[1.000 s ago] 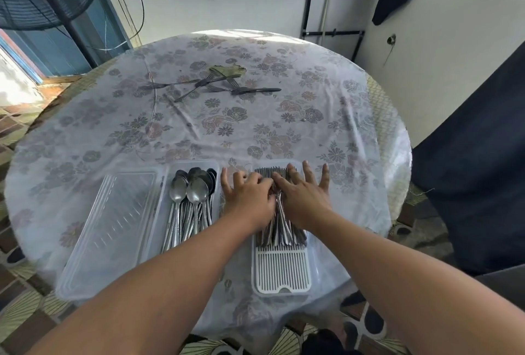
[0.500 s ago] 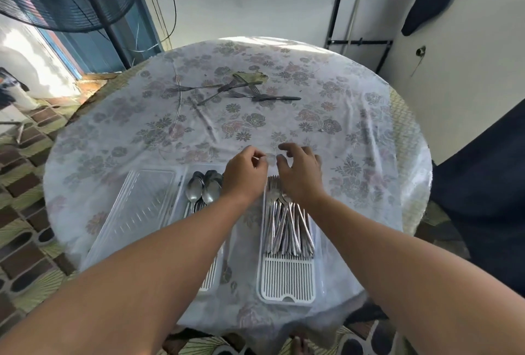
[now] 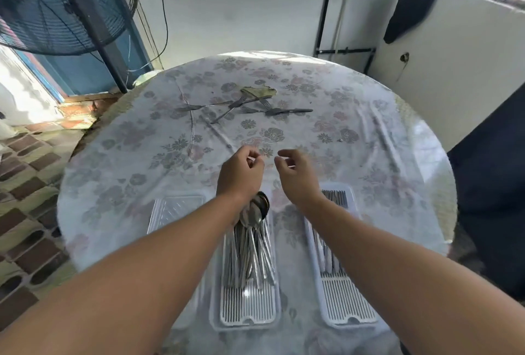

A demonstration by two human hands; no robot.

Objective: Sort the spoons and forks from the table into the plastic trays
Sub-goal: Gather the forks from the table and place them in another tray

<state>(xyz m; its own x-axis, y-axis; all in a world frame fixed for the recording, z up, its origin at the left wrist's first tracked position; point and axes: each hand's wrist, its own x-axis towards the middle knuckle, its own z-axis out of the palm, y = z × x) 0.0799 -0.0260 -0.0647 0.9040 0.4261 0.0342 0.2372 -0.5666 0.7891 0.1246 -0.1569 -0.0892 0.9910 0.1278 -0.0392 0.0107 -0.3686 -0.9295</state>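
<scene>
Several loose forks (image 3: 241,104) lie crossed at the far middle of the round table, one more fork (image 3: 287,112) to their right. The near middle tray (image 3: 244,312) holds a bundle of spoons (image 3: 252,241). A second tray (image 3: 349,306) at the near right holds forks (image 3: 335,198), partly hidden by my right forearm. My left hand (image 3: 241,170) hovers beyond the spoon tray, fingers loosely curled, holding nothing. Beside it, my right hand (image 3: 295,173) also hovers with loosely curled fingers and nothing in it.
A clear plastic lid or tray (image 3: 176,210) lies at the near left, partly under my left forearm. The table wears a flowered plastic cloth (image 3: 355,133) with a torn patch (image 3: 258,90) by the forks. A standing fan (image 3: 56,5) is at the far left.
Both hands have lifted off the fork tray and moved forward over the cloth, apart from each other. The view has tilted up and shifted.
</scene>
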